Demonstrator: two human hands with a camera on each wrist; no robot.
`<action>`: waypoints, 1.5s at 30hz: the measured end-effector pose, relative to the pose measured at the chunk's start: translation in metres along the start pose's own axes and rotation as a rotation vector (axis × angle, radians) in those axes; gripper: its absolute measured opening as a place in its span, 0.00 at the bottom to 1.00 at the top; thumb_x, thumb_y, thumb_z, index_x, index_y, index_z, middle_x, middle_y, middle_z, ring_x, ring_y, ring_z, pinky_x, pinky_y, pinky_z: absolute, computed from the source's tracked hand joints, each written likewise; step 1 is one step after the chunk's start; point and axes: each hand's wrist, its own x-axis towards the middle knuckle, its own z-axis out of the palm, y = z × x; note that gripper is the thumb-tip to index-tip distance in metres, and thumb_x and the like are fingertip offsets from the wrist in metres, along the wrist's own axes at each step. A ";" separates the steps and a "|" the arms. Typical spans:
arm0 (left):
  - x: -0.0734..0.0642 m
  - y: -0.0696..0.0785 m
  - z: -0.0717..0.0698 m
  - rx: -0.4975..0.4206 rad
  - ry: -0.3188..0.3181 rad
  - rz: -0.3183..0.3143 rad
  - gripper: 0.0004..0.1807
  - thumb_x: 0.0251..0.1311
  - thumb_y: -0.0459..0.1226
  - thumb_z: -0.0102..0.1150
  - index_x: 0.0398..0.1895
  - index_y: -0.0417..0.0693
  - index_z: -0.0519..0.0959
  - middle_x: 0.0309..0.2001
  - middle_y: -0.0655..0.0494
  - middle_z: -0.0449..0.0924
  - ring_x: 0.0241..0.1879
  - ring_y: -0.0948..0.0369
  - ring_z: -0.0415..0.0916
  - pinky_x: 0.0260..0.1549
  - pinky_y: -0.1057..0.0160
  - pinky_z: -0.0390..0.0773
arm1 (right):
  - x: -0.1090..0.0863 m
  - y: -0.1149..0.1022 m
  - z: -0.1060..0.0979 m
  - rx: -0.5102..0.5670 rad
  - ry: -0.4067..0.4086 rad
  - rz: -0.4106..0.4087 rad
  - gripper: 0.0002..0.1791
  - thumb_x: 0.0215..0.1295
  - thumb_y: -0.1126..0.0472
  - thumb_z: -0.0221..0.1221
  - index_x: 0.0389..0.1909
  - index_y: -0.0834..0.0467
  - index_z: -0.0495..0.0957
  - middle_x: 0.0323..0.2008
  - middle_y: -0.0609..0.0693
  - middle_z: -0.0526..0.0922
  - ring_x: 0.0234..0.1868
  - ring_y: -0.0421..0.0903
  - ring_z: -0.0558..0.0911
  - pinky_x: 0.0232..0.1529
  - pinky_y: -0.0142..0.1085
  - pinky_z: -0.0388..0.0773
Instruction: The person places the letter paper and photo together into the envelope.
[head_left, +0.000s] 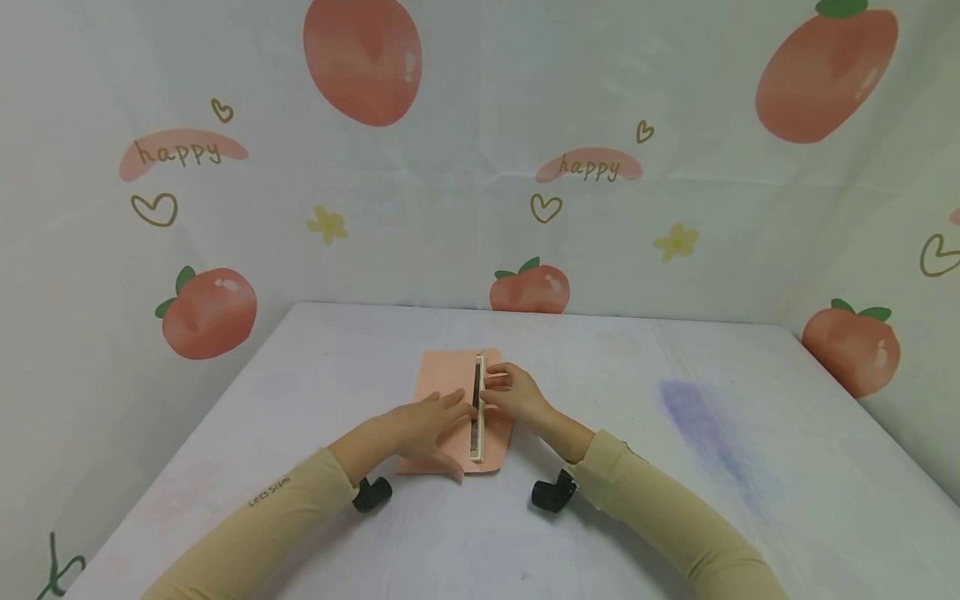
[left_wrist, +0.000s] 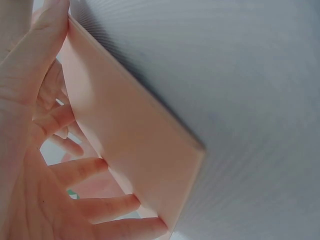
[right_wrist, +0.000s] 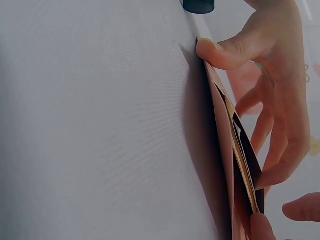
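A flat pink folder-like item (head_left: 439, 372) lies on the table in front of me. Lengthwise along it stands a narrow cream-edged strip (head_left: 481, 446) with a dark inside; its exact kind is unclear. My left hand (head_left: 422, 431) is spread over the left part, its nearly straight fingertips touching the pink surface. From the other side my right hand (head_left: 519, 395) reaches the strip with bent fingers. In the right wrist view one right fingertip (right_wrist: 260, 227) touches the layered edge, while another digit (right_wrist: 300, 206) stays apart from it. Dark and cream layers (right_wrist: 242, 160) show between the pink sides.
The white table (head_left: 600, 542) carries a purple smudge (head_left: 705, 429) on the right. Black wrist-worn devices (head_left: 553, 493) hang below both wrists. Behind the table, a white cloth (head_left: 480, 233) with fruit prints forms a backdrop.
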 end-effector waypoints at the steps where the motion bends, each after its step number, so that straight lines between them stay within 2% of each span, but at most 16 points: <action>1: 0.000 0.000 0.000 0.000 0.001 0.000 0.46 0.41 0.67 0.61 0.64 0.62 0.59 0.74 0.46 0.48 0.68 0.34 0.53 0.56 0.37 0.68 | 0.000 0.000 0.000 -0.001 -0.002 -0.002 0.26 0.58 0.68 0.59 0.58 0.68 0.66 0.53 0.66 0.77 0.56 0.59 0.77 0.50 0.42 0.79; 16: 0.000 0.000 -0.001 -0.024 -0.002 -0.004 0.45 0.41 0.66 0.62 0.62 0.63 0.60 0.74 0.46 0.47 0.68 0.33 0.52 0.56 0.37 0.67 | 0.000 0.001 0.003 0.040 -0.030 0.027 0.25 0.59 0.69 0.58 0.58 0.67 0.66 0.53 0.67 0.75 0.56 0.59 0.76 0.48 0.42 0.80; 22: 0.001 0.000 -0.001 -0.030 -0.009 -0.027 0.47 0.41 0.66 0.62 0.65 0.63 0.58 0.74 0.47 0.47 0.69 0.35 0.51 0.57 0.37 0.67 | 0.002 0.003 0.003 0.010 -0.022 0.030 0.25 0.59 0.67 0.59 0.58 0.66 0.66 0.53 0.64 0.77 0.57 0.58 0.76 0.50 0.42 0.79; 27: 0.001 0.000 -0.001 -0.027 -0.010 -0.024 0.46 0.41 0.67 0.62 0.64 0.63 0.58 0.74 0.48 0.47 0.69 0.35 0.51 0.56 0.37 0.67 | 0.001 0.003 0.004 0.001 -0.018 0.018 0.26 0.58 0.67 0.60 0.57 0.65 0.67 0.52 0.64 0.77 0.56 0.57 0.77 0.50 0.41 0.79; 38: 0.001 -0.001 0.000 -0.012 -0.017 -0.017 0.46 0.41 0.67 0.61 0.64 0.62 0.58 0.74 0.48 0.46 0.69 0.34 0.50 0.56 0.37 0.68 | 0.001 0.002 0.006 0.030 -0.031 0.044 0.27 0.60 0.66 0.59 0.60 0.65 0.65 0.54 0.65 0.75 0.53 0.56 0.78 0.49 0.40 0.79; 45: 0.001 0.000 -0.001 -0.014 -0.020 -0.023 0.47 0.41 0.67 0.61 0.64 0.61 0.59 0.74 0.47 0.46 0.69 0.35 0.50 0.57 0.37 0.67 | -0.020 -0.025 0.002 0.052 -0.069 0.043 0.27 0.62 0.69 0.56 0.61 0.70 0.62 0.55 0.70 0.73 0.54 0.59 0.77 0.51 0.41 0.78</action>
